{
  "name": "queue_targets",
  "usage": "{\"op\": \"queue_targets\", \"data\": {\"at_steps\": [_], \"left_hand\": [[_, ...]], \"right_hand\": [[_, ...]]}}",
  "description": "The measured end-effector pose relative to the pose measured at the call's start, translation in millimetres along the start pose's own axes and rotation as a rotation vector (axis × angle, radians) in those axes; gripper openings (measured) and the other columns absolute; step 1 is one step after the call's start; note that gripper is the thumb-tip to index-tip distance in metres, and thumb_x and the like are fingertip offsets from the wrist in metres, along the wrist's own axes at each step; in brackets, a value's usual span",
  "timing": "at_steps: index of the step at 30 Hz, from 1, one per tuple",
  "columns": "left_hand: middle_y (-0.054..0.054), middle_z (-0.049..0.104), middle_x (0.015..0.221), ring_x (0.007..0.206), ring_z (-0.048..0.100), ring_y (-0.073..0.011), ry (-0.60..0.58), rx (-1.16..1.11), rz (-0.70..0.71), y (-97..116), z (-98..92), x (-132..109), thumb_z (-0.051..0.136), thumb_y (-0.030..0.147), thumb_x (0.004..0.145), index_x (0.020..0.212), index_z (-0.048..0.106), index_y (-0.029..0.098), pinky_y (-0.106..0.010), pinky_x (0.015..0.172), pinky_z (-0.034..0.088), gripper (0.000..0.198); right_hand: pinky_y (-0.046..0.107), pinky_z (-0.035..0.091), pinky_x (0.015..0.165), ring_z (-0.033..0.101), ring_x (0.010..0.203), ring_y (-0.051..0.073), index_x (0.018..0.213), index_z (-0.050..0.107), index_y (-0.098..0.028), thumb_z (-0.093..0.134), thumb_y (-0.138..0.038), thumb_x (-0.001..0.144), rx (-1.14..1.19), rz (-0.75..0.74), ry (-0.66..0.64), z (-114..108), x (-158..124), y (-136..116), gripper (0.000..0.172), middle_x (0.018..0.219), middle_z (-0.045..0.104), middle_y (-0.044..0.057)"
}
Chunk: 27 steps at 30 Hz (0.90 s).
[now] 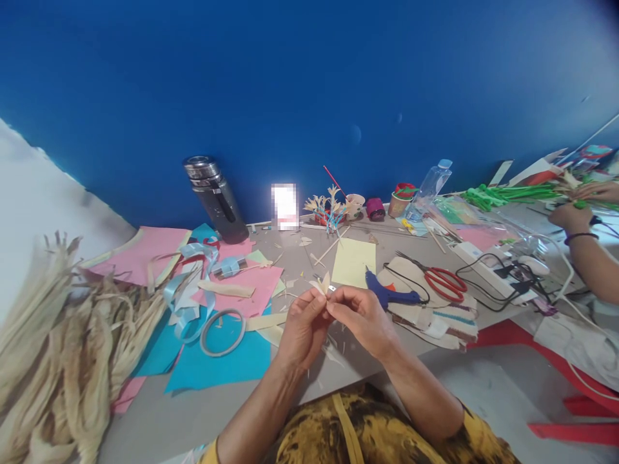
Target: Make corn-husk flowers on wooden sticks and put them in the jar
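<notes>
Near the front of the table, my left hand (308, 322) pinches a small cream flower of dried husk petals (323, 283). Beside it, my right hand (360, 316) meets the flower's base with closed fingertips. A tiny white piece shows at those fingertips, too small to name. Husk scraps lie under and around both hands. To the right of my right hand rests a blue glue gun (387, 293). Farther back, finished-looking husk flowers with blue-wrapped stems (333, 212) stand in a bunch.
Dried corn husks (72, 348) pile up at left beside a tape roll (222, 332) and coloured paper. A dark thermos (217, 200) stands near the wall. Red-handled scissors (445, 283), a power strip (493, 267) and cables lie right. Another person's hands (573, 216) work at far right.
</notes>
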<state>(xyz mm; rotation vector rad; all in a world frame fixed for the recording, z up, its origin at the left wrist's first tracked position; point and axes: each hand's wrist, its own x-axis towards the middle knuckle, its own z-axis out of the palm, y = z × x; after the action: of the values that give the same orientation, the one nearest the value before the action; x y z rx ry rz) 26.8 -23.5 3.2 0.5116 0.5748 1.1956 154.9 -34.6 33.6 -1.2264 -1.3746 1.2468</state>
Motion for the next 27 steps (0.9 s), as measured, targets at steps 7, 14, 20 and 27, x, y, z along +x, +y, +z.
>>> {"op": "queue_targets", "data": {"at_steps": [7, 14, 20, 27], "left_hand": [[0.002, 0.053, 0.058, 0.057, 0.046, -0.0081, 0.056, -0.018, 0.006, -0.2, -0.4, 1.8, 0.080, 0.018, 0.069, 0.062, 0.063, 0.013, -0.022, 0.064, 0.043, 0.019], [0.003, 0.051, 0.056, 0.057, 0.047, -0.0085, 0.082, -0.081, -0.071, 0.6, -3.1, 2.8, 0.085, 0.019, 0.060, 0.053, 0.059, 0.014, -0.024, 0.067, 0.047, 0.027], [0.004, 0.050, 0.053, 0.056, 0.046, -0.0076, 0.079, -0.068, -0.049, 1.1, -2.0, 2.6, 0.087, 0.022, 0.062, 0.056, 0.063, 0.013, -0.023, 0.067, 0.046, 0.026], [0.002, 0.053, 0.054, 0.056, 0.047, -0.0081, 0.076, 0.032, -0.028, -0.4, -2.0, 1.9, 0.086, 0.025, 0.065, 0.062, 0.067, 0.013, -0.022, 0.063, 0.043, 0.023]], "right_hand": [[0.023, 0.038, 0.059, 0.052, 0.061, 0.013, 0.065, 0.064, -0.016, 0.060, -0.025, 0.076, -0.008, 0.022, 0.031, 3.7, 2.3, -0.7, 0.015, 0.063, 0.064, -0.001], [0.023, 0.040, 0.060, 0.055, 0.063, 0.013, 0.063, 0.062, -0.017, 0.059, -0.023, 0.078, 0.001, -0.003, 0.002, 6.3, 1.5, 1.3, 0.016, 0.064, 0.065, -0.001], [0.024, 0.044, 0.063, 0.060, 0.067, 0.015, 0.066, 0.063, -0.017, 0.060, -0.025, 0.079, 0.025, -0.008, 0.012, 6.8, 1.6, -0.3, 0.016, 0.067, 0.069, 0.001], [0.024, 0.044, 0.059, 0.060, 0.062, 0.014, 0.064, 0.063, -0.017, 0.060, -0.024, 0.079, 0.010, -0.003, 0.075, 5.4, 0.7, 3.9, 0.016, 0.066, 0.071, 0.002]]}}
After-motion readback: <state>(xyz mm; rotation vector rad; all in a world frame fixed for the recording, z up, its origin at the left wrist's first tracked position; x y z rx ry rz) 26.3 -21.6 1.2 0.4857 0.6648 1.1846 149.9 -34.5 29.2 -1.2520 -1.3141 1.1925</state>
